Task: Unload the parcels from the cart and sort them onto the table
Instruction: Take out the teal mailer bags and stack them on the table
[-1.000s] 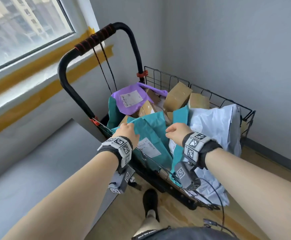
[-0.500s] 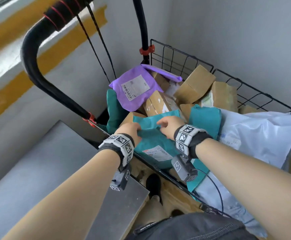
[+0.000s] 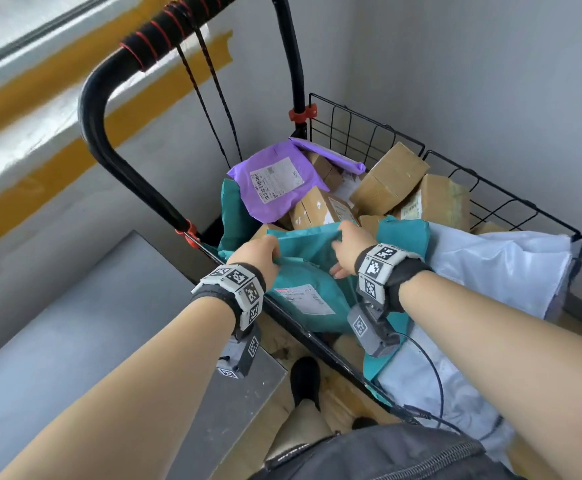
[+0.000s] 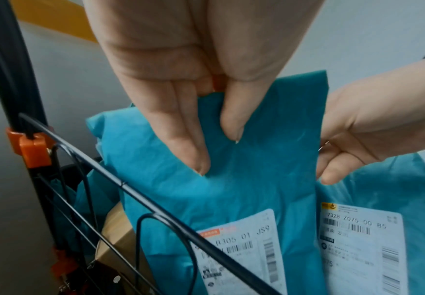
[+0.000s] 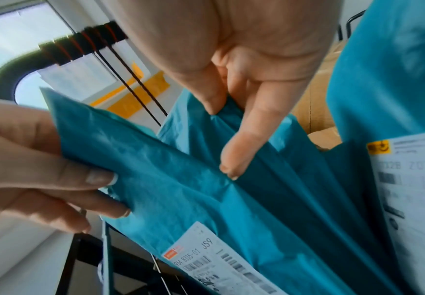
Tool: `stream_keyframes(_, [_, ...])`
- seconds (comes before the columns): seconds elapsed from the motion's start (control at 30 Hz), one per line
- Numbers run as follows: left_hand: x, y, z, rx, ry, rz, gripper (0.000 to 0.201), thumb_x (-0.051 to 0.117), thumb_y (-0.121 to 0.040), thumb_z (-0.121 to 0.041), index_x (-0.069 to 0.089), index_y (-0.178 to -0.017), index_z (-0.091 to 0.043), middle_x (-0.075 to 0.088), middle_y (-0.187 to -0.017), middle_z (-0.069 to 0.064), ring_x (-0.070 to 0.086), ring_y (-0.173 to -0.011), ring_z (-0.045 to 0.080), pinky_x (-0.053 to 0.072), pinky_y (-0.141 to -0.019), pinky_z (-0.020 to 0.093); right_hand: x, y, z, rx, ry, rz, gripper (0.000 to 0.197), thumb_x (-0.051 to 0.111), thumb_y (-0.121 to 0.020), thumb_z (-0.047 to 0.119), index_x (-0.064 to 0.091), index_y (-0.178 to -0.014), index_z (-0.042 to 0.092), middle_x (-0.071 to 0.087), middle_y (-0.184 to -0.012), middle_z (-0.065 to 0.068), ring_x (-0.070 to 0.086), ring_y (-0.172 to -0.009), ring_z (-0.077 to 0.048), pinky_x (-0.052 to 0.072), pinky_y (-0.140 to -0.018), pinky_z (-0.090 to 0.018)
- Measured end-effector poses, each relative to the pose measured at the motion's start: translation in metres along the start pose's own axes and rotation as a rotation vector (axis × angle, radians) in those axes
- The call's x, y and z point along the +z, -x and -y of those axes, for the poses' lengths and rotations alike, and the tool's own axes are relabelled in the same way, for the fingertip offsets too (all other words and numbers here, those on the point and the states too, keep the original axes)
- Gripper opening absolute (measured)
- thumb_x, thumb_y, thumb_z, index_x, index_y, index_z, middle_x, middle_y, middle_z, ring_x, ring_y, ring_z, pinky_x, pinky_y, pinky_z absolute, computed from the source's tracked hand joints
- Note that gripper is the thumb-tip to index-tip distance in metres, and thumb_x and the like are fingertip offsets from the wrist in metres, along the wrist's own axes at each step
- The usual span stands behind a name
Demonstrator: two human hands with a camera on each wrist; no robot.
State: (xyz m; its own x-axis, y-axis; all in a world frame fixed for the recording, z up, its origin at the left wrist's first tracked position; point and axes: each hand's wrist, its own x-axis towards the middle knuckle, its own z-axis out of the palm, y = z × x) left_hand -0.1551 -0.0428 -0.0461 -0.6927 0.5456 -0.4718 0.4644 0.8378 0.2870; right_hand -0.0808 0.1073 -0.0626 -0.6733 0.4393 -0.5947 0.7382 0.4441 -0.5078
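A black wire cart (image 3: 369, 133) holds several parcels. At its near rail, a teal mailer bag (image 3: 303, 271) with a white label is held by its top edge in both hands. My left hand (image 3: 265, 252) pinches the left part of that edge; in the left wrist view its fingers (image 4: 201, 159) lie on the teal mailer bag (image 4: 231, 189). My right hand (image 3: 343, 242) grips the right part, where thumb and finger (image 5: 229, 159) pinch a fold of the teal mailer bag (image 5: 181, 179). A second teal bag (image 4: 383, 189) lies beside it.
Behind lie a purple mailer (image 3: 275, 181), brown boxes (image 3: 389, 174) and, on the right, a big white bag (image 3: 497, 268). The cart's black handle (image 3: 99, 98) arches at left, above the grey table (image 3: 57, 323). Walls close in behind and to the right.
My right hand has slid left along the teal bag's top edge, nearer the left hand. My head has moved closer to the cart.
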Motion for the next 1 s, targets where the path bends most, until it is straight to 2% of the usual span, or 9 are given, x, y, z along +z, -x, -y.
stream_keyframes(0.17, [-0.003,0.045,-0.022,-0.017,0.054,-0.18,0.013,0.05,-0.094,-0.017,0.048,-0.104,-0.01,0.056,-0.092,0.01,0.048,-0.079,0.026,0.039,-0.071,0.029,-0.019,0.027,-0.019,-0.094,-0.127,-0.19,0.03,0.05,-0.088,0.017,0.044,-0.115,0.006,0.061,-0.109,-0.021,0.064,-0.097,-0.039,0.053,-0.085,-0.047])
stream_keyframes(0.27, [-0.01,0.076,-0.039,-0.029,0.07,-0.318,0.017,0.051,-0.093,-0.018,0.05,-0.108,-0.009,0.062,-0.101,0.012,0.057,-0.086,0.03,0.045,-0.076,0.032,-0.038,0.066,-0.025,-0.193,-0.101,-0.262,0.029,0.066,-0.079,0.014,0.061,-0.107,0.009,0.068,-0.102,-0.012,0.064,-0.095,-0.03,0.046,-0.077,-0.025])
stream_keyframes(0.3, [-0.013,0.087,-0.044,-0.034,0.073,-0.36,0.02,0.053,-0.093,-0.018,0.052,-0.111,-0.01,0.063,-0.105,0.011,0.059,-0.092,0.031,0.046,-0.08,0.032,-0.044,0.078,-0.026,-0.243,-0.095,-0.3,0.023,0.069,-0.077,0.014,0.065,-0.1,0.009,0.069,-0.099,-0.012,0.064,-0.094,-0.03,0.042,-0.071,-0.024])
stream_keyframes(0.37, [-0.019,0.109,-0.053,-0.04,0.065,-0.421,0.026,0.054,-0.091,-0.016,0.059,-0.117,-0.014,0.064,-0.114,0.009,0.06,-0.103,0.03,0.047,-0.091,0.033,-0.05,0.097,-0.024,-0.326,-0.141,-0.329,0.006,0.07,-0.077,0.013,0.066,-0.08,0.011,0.07,-0.092,-0.016,0.065,-0.09,-0.032,0.05,-0.073,-0.032])
stream_keyframes(0.43, [-0.025,0.133,-0.059,-0.057,0.041,-0.469,0.03,0.052,-0.091,-0.013,0.064,-0.118,-0.018,0.063,-0.119,0.009,0.058,-0.109,0.03,0.045,-0.096,0.033,-0.054,0.111,-0.02,-0.389,-0.22,-0.344,0.021,0.068,-0.079,0.012,0.053,-0.065,0.018,0.069,-0.086,-0.019,0.066,-0.084,-0.036,0.055,-0.077,-0.045])
stream_keyframes(0.57, [-0.037,0.18,-0.059,-0.119,0.07,-0.628,0.033,0.052,-0.09,-0.009,0.066,-0.118,-0.018,0.06,-0.122,0.01,0.056,-0.112,0.031,0.044,-0.098,0.035,-0.058,0.153,-0.002,-0.56,-0.306,-0.43,0.017,0.058,-0.087,0.014,0.051,-0.072,0.017,0.069,-0.084,-0.015,0.067,-0.081,-0.034,0.053,-0.077,-0.045])
stream_keyframes(0.73, [-0.046,0.239,-0.04,-0.19,0.117,-0.824,0.039,0.047,-0.089,-0.004,0.064,-0.121,-0.017,0.057,-0.125,0.007,0.053,-0.114,0.028,0.041,-0.1,0.033,-0.048,0.203,0.031,-0.751,-0.38,-0.471,0.01,0.059,-0.087,0.01,0.057,-0.083,0.001,0.064,-0.08,-0.017,0.061,-0.076,-0.032,0.052,-0.069,-0.04])
stream_keyframes(0.87, [-0.047,0.281,-0.01,-0.29,0.173,-0.929,0.04,0.048,-0.09,-0.005,0.058,-0.127,-0.013,0.049,-0.136,0.005,0.048,-0.124,0.024,0.034,-0.106,0.028,-0.027,0.237,0.062,-0.855,-0.39,-0.393,0.016,0.061,-0.087,0.011,0.05,-0.075,0.01,0.06,-0.076,-0.013,0.057,-0.073,-0.028,0.049,-0.065,-0.033])
stream_keyframes(1.0, [-0.045,0.33,0.032,-0.391,0.205,-1.008,0.041,0.049,-0.089,-0.006,0.055,-0.13,-0.012,0.047,-0.138,0.004,0.047,-0.125,0.023,0.033,-0.107,0.027,0.008,0.266,0.101,-0.899,-0.475,-0.273,0.014,0.063,-0.086,0.01,0.053,-0.075,0.01,0.065,-0.083,-0.02,0.066,-0.081,-0.036,0.055,-0.076,-0.051])
